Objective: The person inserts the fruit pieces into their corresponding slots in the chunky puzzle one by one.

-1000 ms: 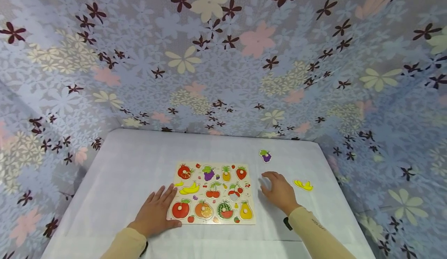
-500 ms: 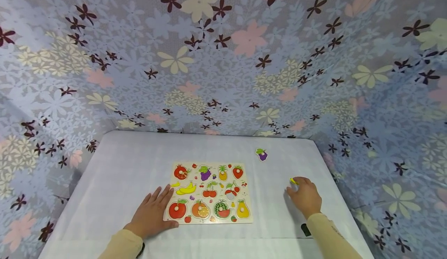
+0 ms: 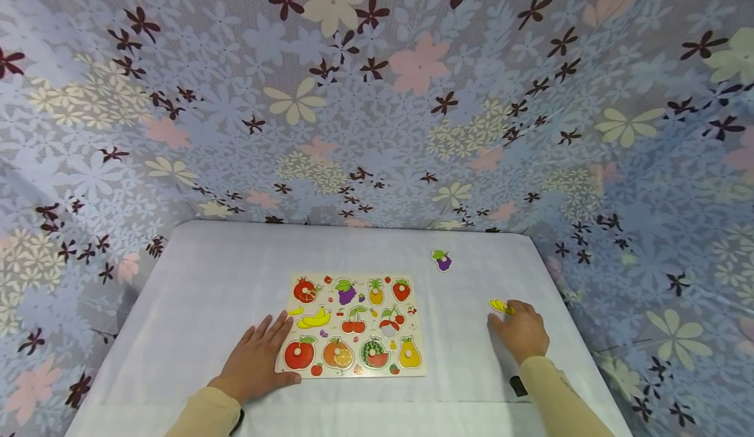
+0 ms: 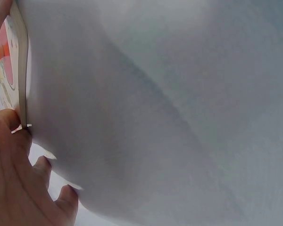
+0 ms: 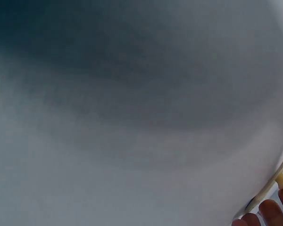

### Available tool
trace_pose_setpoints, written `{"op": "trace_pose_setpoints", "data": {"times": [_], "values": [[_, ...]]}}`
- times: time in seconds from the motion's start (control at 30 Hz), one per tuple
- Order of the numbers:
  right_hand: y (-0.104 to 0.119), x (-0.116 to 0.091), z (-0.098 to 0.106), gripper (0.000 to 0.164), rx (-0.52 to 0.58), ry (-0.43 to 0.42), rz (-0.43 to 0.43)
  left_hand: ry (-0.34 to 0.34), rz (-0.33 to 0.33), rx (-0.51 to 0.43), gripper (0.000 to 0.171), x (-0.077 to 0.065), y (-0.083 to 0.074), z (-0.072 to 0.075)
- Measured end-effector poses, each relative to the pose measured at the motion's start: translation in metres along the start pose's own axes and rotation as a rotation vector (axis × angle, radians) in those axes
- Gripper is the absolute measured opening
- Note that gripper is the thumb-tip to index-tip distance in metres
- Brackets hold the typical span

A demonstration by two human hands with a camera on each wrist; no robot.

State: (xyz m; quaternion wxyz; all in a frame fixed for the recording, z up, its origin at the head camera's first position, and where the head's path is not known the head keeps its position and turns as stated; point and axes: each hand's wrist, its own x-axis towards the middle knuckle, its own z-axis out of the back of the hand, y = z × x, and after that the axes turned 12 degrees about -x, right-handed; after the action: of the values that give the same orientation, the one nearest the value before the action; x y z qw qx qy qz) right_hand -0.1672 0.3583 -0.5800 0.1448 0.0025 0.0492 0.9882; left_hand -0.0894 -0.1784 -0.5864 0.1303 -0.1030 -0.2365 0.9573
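Observation:
A wooden fruit puzzle board [image 3: 338, 373] with several knobbed pieces lies flat on the white-covered table. My left hand [image 3: 256, 362] rests at its left edge, fingers spread over the rim and thumb by the front corner; the left wrist view shows fingertips right at the board's edge [image 4: 22, 70]. Off to the right, my right hand [image 3: 521, 335] pinches a yellow banana puzzle piece [image 3: 499, 305] by its right part. In the right wrist view the curled fingers [image 5: 272, 213] sit at the piece's knob [image 5: 282, 181]. On the board, a banana picture [image 3: 315, 319] shows without a knob.
A purple grape puzzle piece [image 3: 442, 260] lies loose on the table behind the board's right corner. Flower-patterned cloth [image 3: 353, 129] hangs around the table's back and sides. The white table cover [image 3: 235, 254] reaches to the cloth.
My right hand has moved right from beside the board to the banana piece and taken hold of it; more of the piece shows now. The left hand has stayed on the board.

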Motion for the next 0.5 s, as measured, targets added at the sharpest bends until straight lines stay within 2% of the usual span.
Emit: {"op": "trace_pose_setpoints", "data": {"times": [0.27, 0.5], "values": [[0.0023, 0.0036, -0.0007, 0.063, 0.015, -0.017, -0.009, -0.014, -0.015, -0.006, 0.111, -0.0005, 0.0005, 0.0010], [0.0029, 0.0084, -0.0026, 0.053, 0.056, -0.018, -0.041, 0.006, -0.004, 0.006, 0.111, 0.0001, -0.0004, 0.0017]]}}
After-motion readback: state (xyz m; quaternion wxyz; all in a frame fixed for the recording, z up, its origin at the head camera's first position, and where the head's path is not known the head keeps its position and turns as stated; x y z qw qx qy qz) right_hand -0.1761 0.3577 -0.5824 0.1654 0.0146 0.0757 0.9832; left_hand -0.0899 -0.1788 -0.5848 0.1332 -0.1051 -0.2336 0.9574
